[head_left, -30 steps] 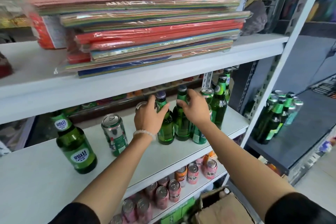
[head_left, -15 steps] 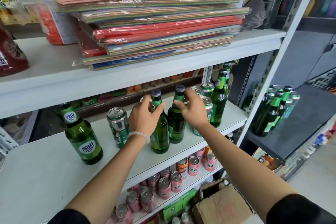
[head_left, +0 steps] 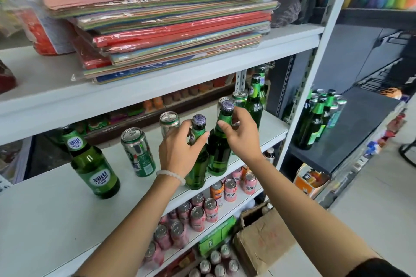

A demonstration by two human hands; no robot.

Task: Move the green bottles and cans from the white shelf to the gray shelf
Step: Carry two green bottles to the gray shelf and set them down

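Observation:
My left hand [head_left: 180, 148] grips the neck of a slim green bottle [head_left: 199, 167] at the front edge of the white shelf [head_left: 56, 204]. Beside it, my right hand [head_left: 242, 135] grips the neck of a second slim green bottle [head_left: 219, 153]. Both bottles stand upright and close together. A stout green bottle [head_left: 94, 164] and a green can [head_left: 138, 152] stand to the left, another can [head_left: 168, 122] behind my left hand. More green bottles [head_left: 254, 101] and a can [head_left: 239, 98] remain at the shelf's right end. On the gray shelf [head_left: 360, 128] stands a cluster of green bottles and cans [head_left: 317, 114].
A stack of wrapped coloured paper [head_left: 168, 27] fills the shelf above. Pink cans [head_left: 202, 211] crowd the shelf below. A white upright post [head_left: 315, 69] separates the two shelves. A cardboard box [head_left: 263, 240] sits on the floor below.
Both hands have closed on the two slim bottles' necks and drawn them toward the front edge of the white shelf.

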